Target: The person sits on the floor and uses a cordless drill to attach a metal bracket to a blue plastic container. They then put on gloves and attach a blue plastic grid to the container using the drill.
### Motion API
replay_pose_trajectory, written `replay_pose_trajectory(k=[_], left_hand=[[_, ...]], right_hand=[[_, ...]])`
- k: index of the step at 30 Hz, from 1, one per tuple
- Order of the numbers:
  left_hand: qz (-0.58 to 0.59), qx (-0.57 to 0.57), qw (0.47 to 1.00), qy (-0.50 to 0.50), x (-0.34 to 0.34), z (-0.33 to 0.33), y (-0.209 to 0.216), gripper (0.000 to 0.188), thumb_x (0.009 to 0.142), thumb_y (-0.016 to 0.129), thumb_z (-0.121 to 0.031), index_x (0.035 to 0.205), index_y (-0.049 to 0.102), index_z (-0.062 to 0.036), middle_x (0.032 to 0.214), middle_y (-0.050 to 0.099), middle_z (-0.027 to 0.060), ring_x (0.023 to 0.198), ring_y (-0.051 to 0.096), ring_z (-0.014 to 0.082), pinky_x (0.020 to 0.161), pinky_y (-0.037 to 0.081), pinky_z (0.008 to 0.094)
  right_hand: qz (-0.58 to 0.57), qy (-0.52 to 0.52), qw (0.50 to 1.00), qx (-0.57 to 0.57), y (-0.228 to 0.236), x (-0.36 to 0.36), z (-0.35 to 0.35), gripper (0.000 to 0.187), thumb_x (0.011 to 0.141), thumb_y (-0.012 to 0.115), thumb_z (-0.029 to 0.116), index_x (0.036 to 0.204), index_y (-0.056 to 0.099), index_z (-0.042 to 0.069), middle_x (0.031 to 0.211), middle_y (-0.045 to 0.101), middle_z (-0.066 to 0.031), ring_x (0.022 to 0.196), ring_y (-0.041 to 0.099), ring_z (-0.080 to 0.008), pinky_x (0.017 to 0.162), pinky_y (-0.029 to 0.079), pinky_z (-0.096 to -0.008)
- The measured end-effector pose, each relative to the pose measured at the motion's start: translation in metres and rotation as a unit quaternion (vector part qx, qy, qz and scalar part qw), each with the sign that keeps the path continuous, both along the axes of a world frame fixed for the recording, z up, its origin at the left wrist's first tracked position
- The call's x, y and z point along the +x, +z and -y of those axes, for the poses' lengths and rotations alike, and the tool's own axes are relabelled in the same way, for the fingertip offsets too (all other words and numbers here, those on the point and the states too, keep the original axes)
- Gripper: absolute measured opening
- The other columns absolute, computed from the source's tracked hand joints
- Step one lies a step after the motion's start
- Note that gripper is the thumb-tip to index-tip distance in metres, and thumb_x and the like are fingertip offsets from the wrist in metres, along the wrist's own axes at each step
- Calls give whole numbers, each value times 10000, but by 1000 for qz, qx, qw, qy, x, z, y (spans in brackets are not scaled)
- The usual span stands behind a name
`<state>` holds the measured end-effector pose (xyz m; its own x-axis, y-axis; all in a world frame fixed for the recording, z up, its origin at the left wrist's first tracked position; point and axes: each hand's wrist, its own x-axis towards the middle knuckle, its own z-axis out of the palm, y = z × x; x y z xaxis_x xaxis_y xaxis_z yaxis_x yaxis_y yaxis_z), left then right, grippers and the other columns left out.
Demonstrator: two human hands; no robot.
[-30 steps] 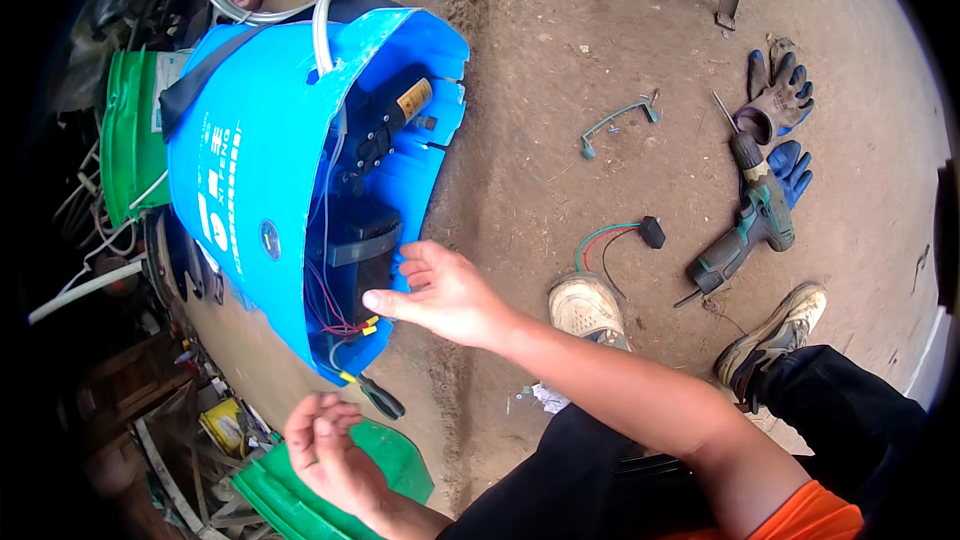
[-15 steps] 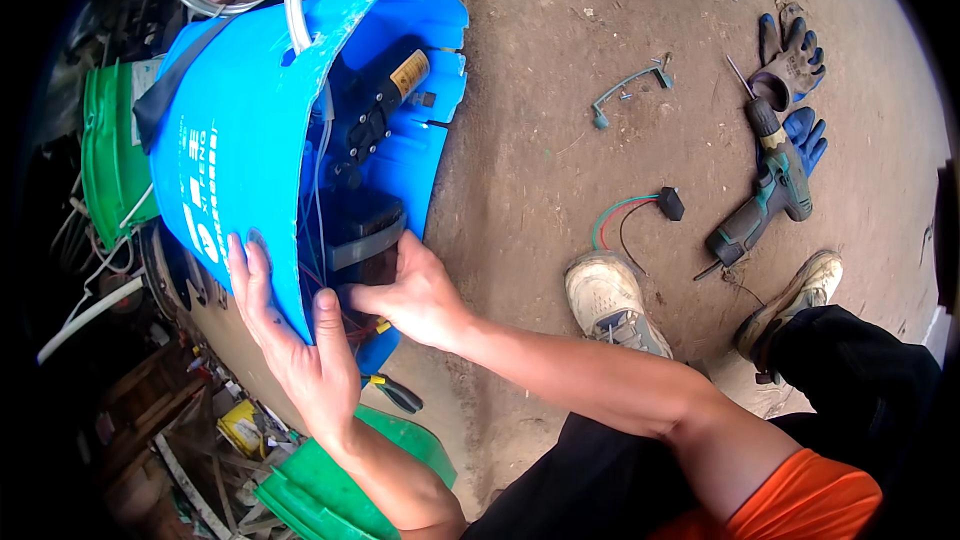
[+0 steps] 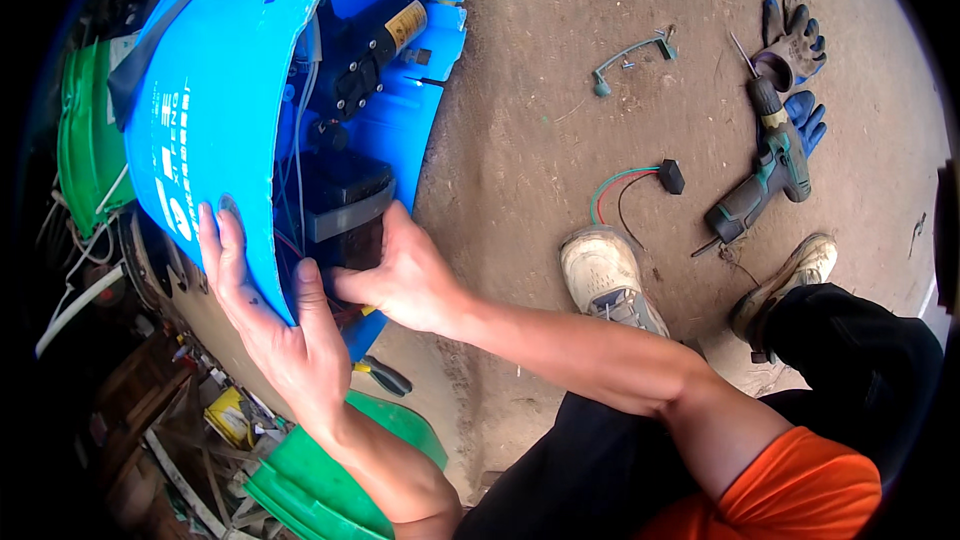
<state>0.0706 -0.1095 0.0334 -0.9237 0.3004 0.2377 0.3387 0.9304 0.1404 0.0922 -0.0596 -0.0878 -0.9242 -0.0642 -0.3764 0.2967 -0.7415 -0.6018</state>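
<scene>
A blue plastic drum (image 3: 205,105) lies on its side, its open end facing right. My left hand (image 3: 275,325) grips its near rim, fingers spread over the outer wall and thumb at the edge. Into the opening reaches my right hand (image 3: 405,275), closed about the lower end of a black box-shaped block (image 3: 345,185) with a grey strap (image 3: 350,216); its fingertips are partly hidden. Above the block sits a black motor-like unit (image 3: 365,55) with a yellow label. Thin wires (image 3: 300,130) run down inside the drum. Just below the opening are pliers (image 3: 385,377) with black-and-yellow handles.
On the dirt floor at right lie a cordless drill (image 3: 765,175), work gloves (image 3: 797,45), a green handle-like bracket (image 3: 630,60) and a black plug with coloured wires (image 3: 670,177). Green plastic pieces (image 3: 385,430) and scrap (image 3: 190,440) lie at lower left.
The drum and both hands appear slightly further left and up in the picture. My left hand stays on the rim, my right hand stays inside at the block.
</scene>
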Motion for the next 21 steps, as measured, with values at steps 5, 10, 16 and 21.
replay_pose_trajectory(k=[5,10,16,21], left_hand=[[17,43,999,14,0,1,-2,577,967,616,-160,1499,408,-77,1585,359,127,1475,307,294,1201,210,439],[32,34,999,21,-1,0,2,601,956,632,-170,1503,404,-71,1584,358,133,1476,305,297,1204,201,438],[29,66,997,28,2,-6,0,704,882,727,-231,1484,410,-51,1575,361,162,1484,280,341,1205,184,492],[28,71,996,39,6,2,-1,706,901,719,-233,1495,387,-46,1568,369,167,1472,296,342,1203,190,504]], right_hand=[[-6,-6,1000,24,1,-2,3,656,707,807,231,1126,447,-121,1020,665,-294,968,686,-356,844,541,-409],[-23,5,1000,3,1,-8,-6,680,722,811,235,1181,445,-108,1078,665,-267,1005,678,-343,876,535,-402],[-68,51,996,-32,-3,0,-17,779,798,816,156,1384,346,-50,1274,605,-188,1154,611,-253,1011,491,-388],[-70,118,982,-132,-13,1,-36,585,823,804,135,1262,468,-58,1167,646,-184,1130,628,-264,968,526,-405]])
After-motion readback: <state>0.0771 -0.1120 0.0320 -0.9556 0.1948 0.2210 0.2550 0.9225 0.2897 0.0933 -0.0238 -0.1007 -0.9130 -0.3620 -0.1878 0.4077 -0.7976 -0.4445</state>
